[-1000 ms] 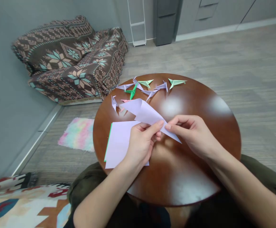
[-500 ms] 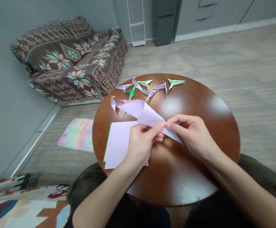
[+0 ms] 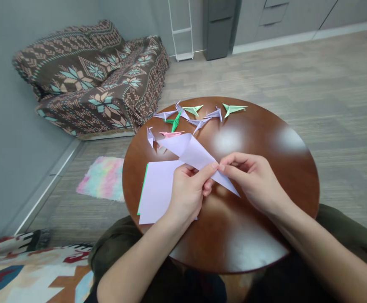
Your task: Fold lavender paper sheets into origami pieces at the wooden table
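Over the round wooden table (image 3: 265,139) I hold a lilac sheet of paper (image 3: 191,152) folded into a long pointed shape. My left hand (image 3: 188,193) pinches its near edge between thumb and fingers. My right hand (image 3: 253,179) pinches the same fold just to the right, thumb tips almost touching. Under my left hand lies a stack of flat paper sheets (image 3: 156,189), lilac on top with a green edge showing.
Several small folded paper figures (image 3: 199,114) in lilac, green and pink lie along the table's far edge. A patterned floor sofa (image 3: 91,80) stands at the back left, a pastel mat (image 3: 103,179) on the floor left of the table, and a patterned rug (image 3: 28,269) lies at the lower left.
The folded sheet's point has tilted slightly lower and my fingertips have drawn closer along the fold. The rest is unchanged.
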`<state>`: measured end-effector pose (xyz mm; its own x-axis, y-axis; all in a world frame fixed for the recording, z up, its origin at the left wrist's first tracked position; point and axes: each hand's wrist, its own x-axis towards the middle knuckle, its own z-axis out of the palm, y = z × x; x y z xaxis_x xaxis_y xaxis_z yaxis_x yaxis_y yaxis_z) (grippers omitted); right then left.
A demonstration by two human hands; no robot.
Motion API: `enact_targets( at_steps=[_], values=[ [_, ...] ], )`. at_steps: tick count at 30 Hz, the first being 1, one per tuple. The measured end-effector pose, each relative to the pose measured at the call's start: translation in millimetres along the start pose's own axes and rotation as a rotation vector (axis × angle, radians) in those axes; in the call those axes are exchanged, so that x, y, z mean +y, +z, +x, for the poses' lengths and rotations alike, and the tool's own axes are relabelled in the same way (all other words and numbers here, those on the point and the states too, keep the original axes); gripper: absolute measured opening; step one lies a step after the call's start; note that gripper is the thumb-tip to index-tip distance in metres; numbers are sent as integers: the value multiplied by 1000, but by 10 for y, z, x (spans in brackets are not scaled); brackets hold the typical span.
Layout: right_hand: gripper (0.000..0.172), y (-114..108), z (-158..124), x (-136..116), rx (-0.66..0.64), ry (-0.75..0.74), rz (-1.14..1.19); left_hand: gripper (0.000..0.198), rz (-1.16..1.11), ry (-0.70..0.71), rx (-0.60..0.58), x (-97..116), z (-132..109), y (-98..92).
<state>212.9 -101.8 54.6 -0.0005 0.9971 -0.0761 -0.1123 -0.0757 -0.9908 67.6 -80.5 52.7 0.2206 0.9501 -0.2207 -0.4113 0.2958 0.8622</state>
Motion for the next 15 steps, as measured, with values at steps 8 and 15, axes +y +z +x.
enact_targets(
  at_steps=[8,15],
  values=[
    [22,9,2,16,4,-25,-14,27,33,15,23,-11,-2,8],
    [11,33,-2,39,29,-35,-2,27,10,84,67,-27,-16,7]
  ],
)
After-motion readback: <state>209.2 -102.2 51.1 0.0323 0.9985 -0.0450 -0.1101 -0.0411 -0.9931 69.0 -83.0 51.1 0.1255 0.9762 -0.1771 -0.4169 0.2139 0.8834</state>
